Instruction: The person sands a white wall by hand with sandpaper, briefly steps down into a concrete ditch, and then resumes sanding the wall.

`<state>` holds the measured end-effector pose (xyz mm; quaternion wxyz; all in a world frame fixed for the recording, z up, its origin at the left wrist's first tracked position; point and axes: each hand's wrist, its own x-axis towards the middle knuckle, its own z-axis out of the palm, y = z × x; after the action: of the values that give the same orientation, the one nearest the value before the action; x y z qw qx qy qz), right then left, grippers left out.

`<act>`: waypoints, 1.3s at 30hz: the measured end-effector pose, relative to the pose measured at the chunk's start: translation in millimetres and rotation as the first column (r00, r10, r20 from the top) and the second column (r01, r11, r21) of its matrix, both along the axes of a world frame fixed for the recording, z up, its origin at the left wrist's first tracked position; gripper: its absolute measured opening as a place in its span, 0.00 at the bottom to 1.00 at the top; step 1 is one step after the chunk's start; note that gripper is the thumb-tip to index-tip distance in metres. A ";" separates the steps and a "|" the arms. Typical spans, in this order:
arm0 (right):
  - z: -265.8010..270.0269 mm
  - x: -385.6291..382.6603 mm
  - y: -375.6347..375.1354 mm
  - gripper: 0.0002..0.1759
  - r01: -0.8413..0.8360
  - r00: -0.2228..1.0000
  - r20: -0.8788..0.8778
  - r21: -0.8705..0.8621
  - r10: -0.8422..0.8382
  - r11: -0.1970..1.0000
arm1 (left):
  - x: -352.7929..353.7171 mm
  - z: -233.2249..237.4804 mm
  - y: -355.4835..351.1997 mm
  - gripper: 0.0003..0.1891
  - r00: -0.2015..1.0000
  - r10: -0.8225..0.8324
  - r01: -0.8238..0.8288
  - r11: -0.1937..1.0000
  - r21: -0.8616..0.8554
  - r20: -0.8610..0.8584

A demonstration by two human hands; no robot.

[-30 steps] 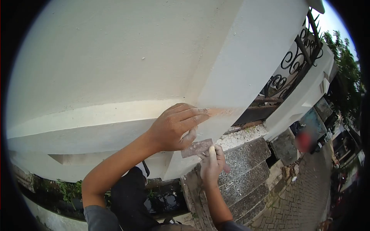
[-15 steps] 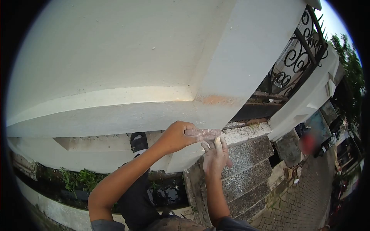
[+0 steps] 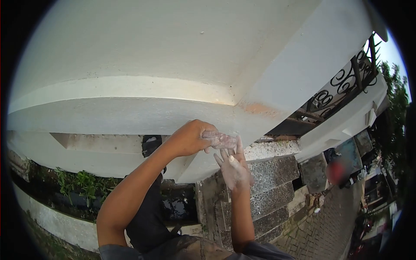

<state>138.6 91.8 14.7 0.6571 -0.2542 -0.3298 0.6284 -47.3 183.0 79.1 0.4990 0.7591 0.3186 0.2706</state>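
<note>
My left hand (image 3: 197, 138) grips one end of a reddish-brown piece (image 3: 224, 140) coated with pale dust, possibly folded sandpaper. The piece points right, in front of a white wall ledge (image 3: 130, 113). Below its free end is my right hand (image 3: 235, 170), palm up and dusty white, with its fingers spread; a fingertip is at or very near the piece. Above them, the wall corner carries an orange-brown scuffed patch (image 3: 259, 108).
A black metal grille (image 3: 342, 84) is set in the wall at the upper right. Rough grey slabs (image 3: 275, 175) lie right of my right hand. A ditch with dark water (image 3: 177, 203) and green plants (image 3: 86, 186) runs below. A blurred red shape (image 3: 336, 172) shows farther right.
The view has shifted, and both hands appear slightly higher or more to the left. My right hand's fingers have spread from around the end of the piece, which shows a broader face.
</note>
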 end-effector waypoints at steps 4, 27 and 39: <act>-14.2 -4.1 6.0 0.48 0.220 0.963 0.178 -0.087 -0.202 0.972 | -3.7 6.6 1.3 0.07 0.999 0.023 -0.023 0.999 -0.023 0.033; -12.3 -18.3 -11.3 0.09 0.331 0.943 0.013 -0.171 -0.334 0.928 | 46.7 -52.8 -4.0 0.14 0.977 -0.094 0.088 0.995 0.039 0.190; -20.5 8.1 -27.1 0.37 0.327 0.902 0.252 0.130 -0.350 0.936 | 47.9 -42.0 -24.4 0.07 0.946 -0.026 0.153 0.915 0.374 -0.323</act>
<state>146.6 64.7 -5.8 0.7151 -0.3631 -0.3935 0.4493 0.6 158.6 37.2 0.2915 0.8909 0.2966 0.1828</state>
